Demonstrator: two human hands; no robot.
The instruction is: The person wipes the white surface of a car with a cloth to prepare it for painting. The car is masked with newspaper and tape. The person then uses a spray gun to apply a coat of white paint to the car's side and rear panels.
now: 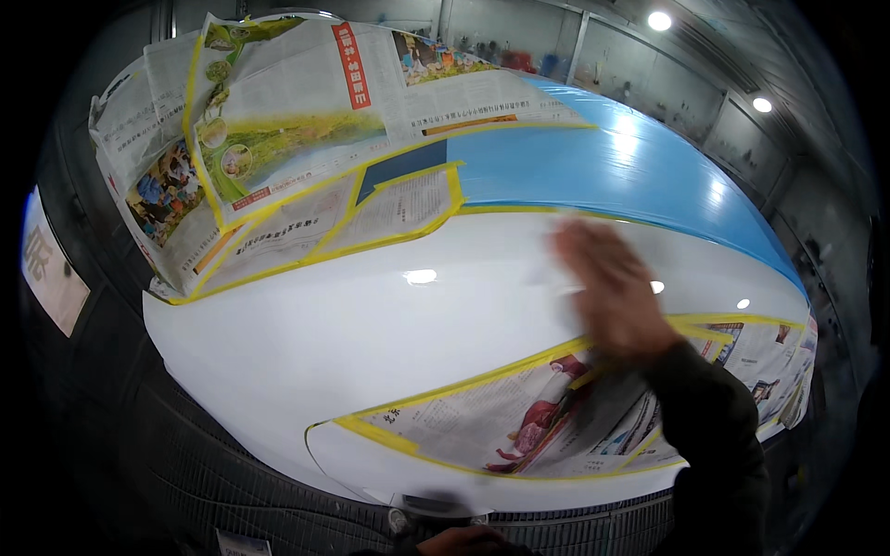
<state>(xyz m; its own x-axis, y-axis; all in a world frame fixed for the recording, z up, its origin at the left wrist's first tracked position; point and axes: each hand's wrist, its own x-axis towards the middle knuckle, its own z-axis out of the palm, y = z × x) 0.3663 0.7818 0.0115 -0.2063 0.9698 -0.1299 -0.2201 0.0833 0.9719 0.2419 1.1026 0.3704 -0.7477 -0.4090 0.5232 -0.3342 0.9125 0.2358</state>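
A glossy white car body panel spans the middle of the view. Over it is my right hand, blurred by motion, with its fingers stretched out. Whether the palm touches the paint, or has anything thin under it, I cannot tell. At the lower edge only part of my left hand shows, curled behind a dark, blurred object with silvery rounded ends. What that object is stays unclear. Below my right hand, newspaper masking edged with yellow tape covers a lower section of the panel.
More newspaper covers the upper left part of the car. Blue plastic film lies over the upper right. A dark slatted grating runs below the car. Grey walls and round lamps stand behind.
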